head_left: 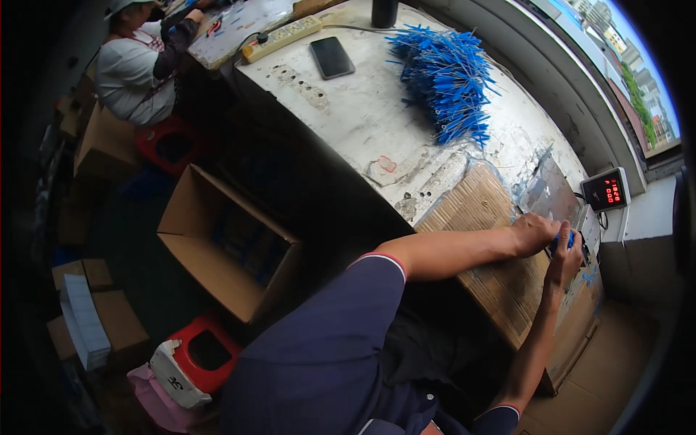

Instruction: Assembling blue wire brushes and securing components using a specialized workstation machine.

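My right hand [564, 262] is closed around a small blue piece [570, 240] at the table's right end, its thumb pointing up. Close beside it, my left hand [535, 235] has its fingers curled together. Whatever those fingers hold is hidden. Both hands are right at a small metal device [590, 226] by the table edge, partly covered by them. A large heap of thin blue sticks with slim pale ends [451, 83] lies farther back on the white worktable [348, 116].
Under my arms lies a brown cardboard sheet [471, 206]. A box with a red digital display [606, 190] stands by the window ledge. A phone [332, 58] and a power strip [283, 39] rest far left. An open carton [217, 268] and red stool [206, 351] are left; a co-worker [138, 69] sits beyond.
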Demonstrator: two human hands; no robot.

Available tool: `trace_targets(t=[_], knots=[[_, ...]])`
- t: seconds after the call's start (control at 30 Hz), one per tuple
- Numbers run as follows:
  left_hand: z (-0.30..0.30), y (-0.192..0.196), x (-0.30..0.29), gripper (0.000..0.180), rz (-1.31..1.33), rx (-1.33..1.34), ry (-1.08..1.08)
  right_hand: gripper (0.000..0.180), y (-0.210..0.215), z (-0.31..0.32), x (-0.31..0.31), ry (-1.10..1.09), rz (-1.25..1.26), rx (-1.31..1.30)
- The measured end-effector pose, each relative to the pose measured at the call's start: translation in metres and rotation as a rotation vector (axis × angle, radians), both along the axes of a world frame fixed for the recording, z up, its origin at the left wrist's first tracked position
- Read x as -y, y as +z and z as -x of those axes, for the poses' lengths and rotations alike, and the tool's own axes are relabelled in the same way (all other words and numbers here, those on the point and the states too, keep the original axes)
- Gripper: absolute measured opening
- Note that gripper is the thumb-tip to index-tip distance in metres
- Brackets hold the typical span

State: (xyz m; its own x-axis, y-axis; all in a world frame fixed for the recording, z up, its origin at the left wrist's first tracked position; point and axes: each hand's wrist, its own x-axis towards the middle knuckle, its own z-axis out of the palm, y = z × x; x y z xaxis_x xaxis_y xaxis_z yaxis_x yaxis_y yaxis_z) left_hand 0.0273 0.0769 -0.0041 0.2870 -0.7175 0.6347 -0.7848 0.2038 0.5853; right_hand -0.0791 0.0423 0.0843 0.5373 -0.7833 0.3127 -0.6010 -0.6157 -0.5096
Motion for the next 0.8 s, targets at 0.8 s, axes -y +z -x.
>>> trace_targets(t=[0.8], knots=[[-0.004, 0.003, -0.011, 0.019, -0.165, -0.026, -0.028, 0.057, -0.016, -0.003, 0.045, 0.163, -0.159, 0.061]])
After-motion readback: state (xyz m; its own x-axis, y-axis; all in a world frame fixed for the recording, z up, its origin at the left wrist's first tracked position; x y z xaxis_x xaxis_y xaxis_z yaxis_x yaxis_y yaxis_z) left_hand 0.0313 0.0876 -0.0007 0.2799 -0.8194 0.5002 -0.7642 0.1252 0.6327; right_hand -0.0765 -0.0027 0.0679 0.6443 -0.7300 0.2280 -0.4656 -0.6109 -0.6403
